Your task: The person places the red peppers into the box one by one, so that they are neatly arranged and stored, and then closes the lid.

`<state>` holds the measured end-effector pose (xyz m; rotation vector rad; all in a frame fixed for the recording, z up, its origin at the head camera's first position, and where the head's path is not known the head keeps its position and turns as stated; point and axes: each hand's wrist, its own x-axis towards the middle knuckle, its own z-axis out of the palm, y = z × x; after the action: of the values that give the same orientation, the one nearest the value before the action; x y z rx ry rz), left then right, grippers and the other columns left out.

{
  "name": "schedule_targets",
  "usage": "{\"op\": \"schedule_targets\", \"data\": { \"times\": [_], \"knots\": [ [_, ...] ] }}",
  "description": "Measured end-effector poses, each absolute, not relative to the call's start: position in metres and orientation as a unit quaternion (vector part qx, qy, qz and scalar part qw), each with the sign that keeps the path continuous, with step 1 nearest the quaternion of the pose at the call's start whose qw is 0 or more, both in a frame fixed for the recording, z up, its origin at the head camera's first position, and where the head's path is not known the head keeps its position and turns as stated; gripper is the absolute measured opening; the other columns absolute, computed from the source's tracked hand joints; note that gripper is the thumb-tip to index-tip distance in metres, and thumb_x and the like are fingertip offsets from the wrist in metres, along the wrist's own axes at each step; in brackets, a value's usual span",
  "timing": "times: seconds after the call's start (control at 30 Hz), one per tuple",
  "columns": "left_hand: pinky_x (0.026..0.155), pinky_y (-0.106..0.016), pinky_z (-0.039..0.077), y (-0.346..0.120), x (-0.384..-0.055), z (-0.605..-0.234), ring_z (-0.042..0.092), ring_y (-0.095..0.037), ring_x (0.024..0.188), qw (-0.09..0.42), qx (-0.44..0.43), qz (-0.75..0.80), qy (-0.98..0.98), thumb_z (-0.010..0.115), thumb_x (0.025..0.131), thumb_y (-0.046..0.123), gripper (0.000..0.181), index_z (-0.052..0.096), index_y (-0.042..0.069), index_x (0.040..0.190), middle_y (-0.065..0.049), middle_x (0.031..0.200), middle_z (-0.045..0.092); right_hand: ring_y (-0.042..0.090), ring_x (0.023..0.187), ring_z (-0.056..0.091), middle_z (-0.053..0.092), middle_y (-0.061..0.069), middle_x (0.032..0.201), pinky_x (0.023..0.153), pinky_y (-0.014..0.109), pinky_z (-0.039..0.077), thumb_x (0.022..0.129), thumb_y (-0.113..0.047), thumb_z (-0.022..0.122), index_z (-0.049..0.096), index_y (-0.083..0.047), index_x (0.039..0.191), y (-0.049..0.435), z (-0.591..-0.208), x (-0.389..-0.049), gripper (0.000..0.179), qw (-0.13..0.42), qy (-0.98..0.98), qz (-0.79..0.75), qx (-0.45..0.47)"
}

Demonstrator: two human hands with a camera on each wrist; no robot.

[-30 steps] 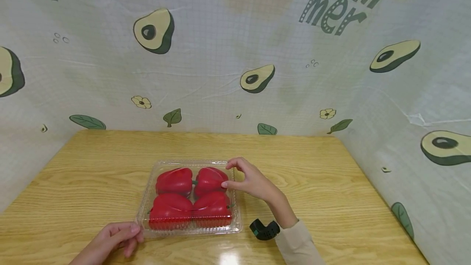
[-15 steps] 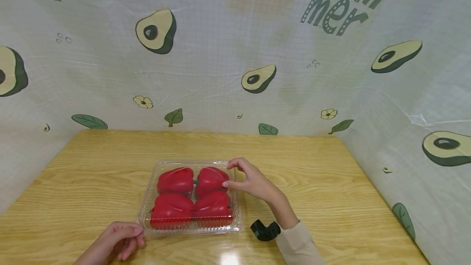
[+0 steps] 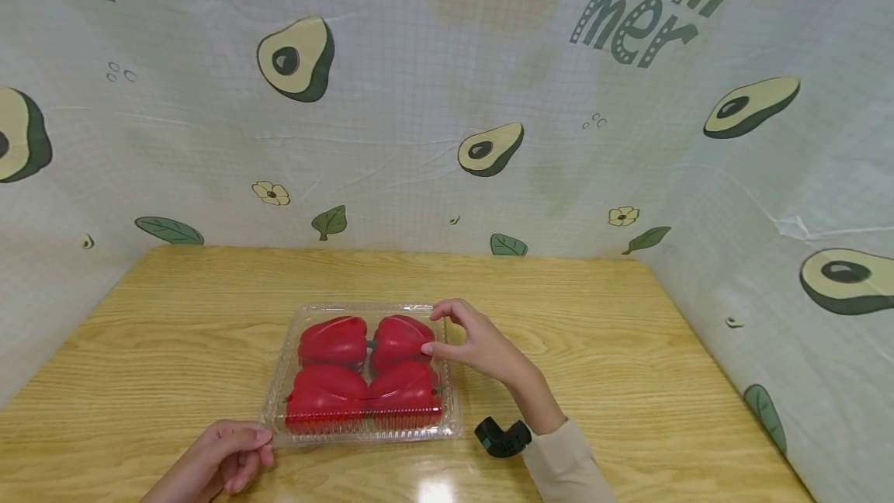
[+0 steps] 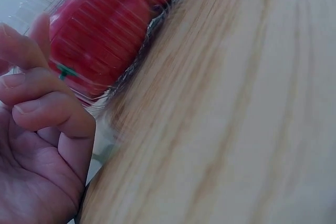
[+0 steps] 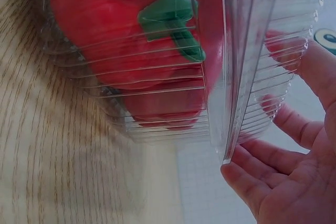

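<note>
A clear plastic clamshell container [image 3: 363, 438] lies on the table with its lid down, holding several red bell peppers [image 3: 328, 390]. Green stems show through the plastic, one pepper stem [image 5: 170, 17] close up in the right wrist view. My left hand [image 3: 226, 452] pinches the container's near left corner between thumb and index finger, the other fingers curled below. Over the far right corner of the lid, my right hand [image 3: 475, 344] grips with thumb and fingers spread apart. In the right wrist view, its fingertips [image 5: 270, 106] lie against the lid's ribbed wall, and the two rims meet.
A wooden table [image 3: 594, 348] runs back to a pale curtain [image 3: 391, 99] printed with avocados and leaves. The curtain also rises along both sides. A black curved device [image 3: 503, 438] sits by the right wrist, beside a beige sleeve [image 3: 569, 464].
Both hands keep their places on the container. The whole scene shifts very slightly right in the head view; the peppers and lid stay as they were.
</note>
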<state>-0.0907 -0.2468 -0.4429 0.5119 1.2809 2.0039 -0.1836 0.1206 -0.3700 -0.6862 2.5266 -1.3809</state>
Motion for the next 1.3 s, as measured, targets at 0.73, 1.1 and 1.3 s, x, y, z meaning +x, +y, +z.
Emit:
{"op": "schedule_targets", "data": {
  "times": [0.73,1.1,1.3],
  "knots": [
    [0.044,-0.037,0.006,-0.244,-0.091,-0.446,0.019,-0.024,0.051,0.337,0.223,0.784,0.471,0.019,0.096,0.0,0.051,0.068,0.011,0.096,0.009,0.079,0.068,0.023,0.13,0.041,0.047,0.006,0.135,0.107,0.047,0.033,0.085,-0.03,0.068,0.053,-0.009,0.119,0.118,-0.374,-0.178,0.043,0.055,0.854,-0.463,-0.23],
    [0.043,-0.037,0.006,-0.245,-0.092,-0.447,0.017,-0.027,0.052,0.337,0.226,0.784,0.47,0.02,0.096,0.001,0.049,0.068,0.01,0.095,0.01,0.076,0.066,0.024,0.136,0.034,0.04,0.004,0.145,0.107,0.052,0.031,0.09,-0.03,0.061,0.051,-0.016,0.13,0.118,-0.384,-0.169,0.043,-0.002,0.859,-0.461,-0.223],
    [0.043,-0.037,0.007,-0.244,-0.092,-0.446,0.018,-0.025,0.052,0.334,0.229,0.785,0.469,0.019,0.096,0.0,0.05,0.068,0.01,0.096,0.009,0.077,0.066,0.027,0.138,0.03,0.034,0.006,0.149,0.107,0.056,0.029,0.093,-0.029,0.056,0.045,-0.016,0.137,0.12,-0.386,-0.163,0.047,-0.017,0.862,-0.452,-0.228]
  ]
}}
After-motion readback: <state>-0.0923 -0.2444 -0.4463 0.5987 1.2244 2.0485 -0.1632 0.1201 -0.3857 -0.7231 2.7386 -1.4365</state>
